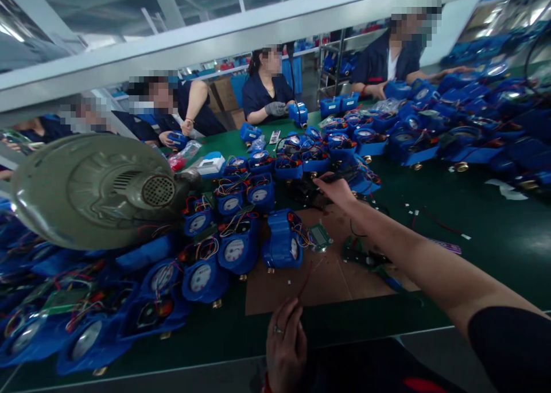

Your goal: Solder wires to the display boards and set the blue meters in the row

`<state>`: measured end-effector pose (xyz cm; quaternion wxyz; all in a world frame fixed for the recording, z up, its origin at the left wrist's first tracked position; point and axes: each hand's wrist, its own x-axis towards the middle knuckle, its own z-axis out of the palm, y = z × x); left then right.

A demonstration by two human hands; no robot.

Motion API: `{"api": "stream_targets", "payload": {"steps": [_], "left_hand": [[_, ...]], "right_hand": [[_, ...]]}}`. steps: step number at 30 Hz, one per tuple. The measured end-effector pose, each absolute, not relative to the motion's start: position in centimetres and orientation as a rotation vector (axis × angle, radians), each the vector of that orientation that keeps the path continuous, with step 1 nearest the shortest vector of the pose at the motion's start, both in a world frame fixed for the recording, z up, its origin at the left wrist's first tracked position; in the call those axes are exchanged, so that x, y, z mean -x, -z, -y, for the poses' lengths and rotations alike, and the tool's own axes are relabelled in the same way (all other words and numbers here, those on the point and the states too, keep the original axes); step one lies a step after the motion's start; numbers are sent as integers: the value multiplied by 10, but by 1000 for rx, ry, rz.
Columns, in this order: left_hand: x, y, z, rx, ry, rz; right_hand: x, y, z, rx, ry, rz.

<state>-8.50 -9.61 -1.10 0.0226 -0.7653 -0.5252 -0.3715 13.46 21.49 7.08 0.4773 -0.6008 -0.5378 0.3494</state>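
Observation:
Near the table's front edge, my left hand (286, 338) pinches a thin red wire (306, 281) that points up over a brown cardboard sheet (258, 295). My right hand (338, 189) is stretched far forward, its fingers closed around a dark, slim thing I cannot make out. Under that hand lies a black object (303, 192), its kind unclear. Between the hands, a blue water meter (282, 246) rests on its side on the cardboard, wired to a small green circuit board (319, 236). Pliers-like tools (365, 255) with dark handles lie beneath my right forearm.
Rows of blue meters (235, 249) with loose wires fill the left, and more meters (413, 135) crowd the back right. A large olive-green fan-like housing (99, 192) stands at left. Wire scraps (443, 224) dot the green table (495, 255). Several co-workers (269, 89) sit opposite.

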Motion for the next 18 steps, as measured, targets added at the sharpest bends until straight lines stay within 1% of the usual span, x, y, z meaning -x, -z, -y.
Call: {"api": "stream_targets", "payload": {"steps": [6, 11, 14, 18], "left_hand": [[90, 20, 98, 2364, 1144, 1569], [91, 26, 99, 2346, 1173, 1592], [91, 27, 98, 2320, 1182, 1549], [88, 27, 91, 2199, 1197, 1481]], "right_hand": [[-107, -58, -231, 1484, -1014, 1237], [-105, -55, -213, 1409, -1162, 1271], [-108, -62, -193, 1402, -1222, 1419], [-102, -77, -174, 1426, -1250, 1812]]}}
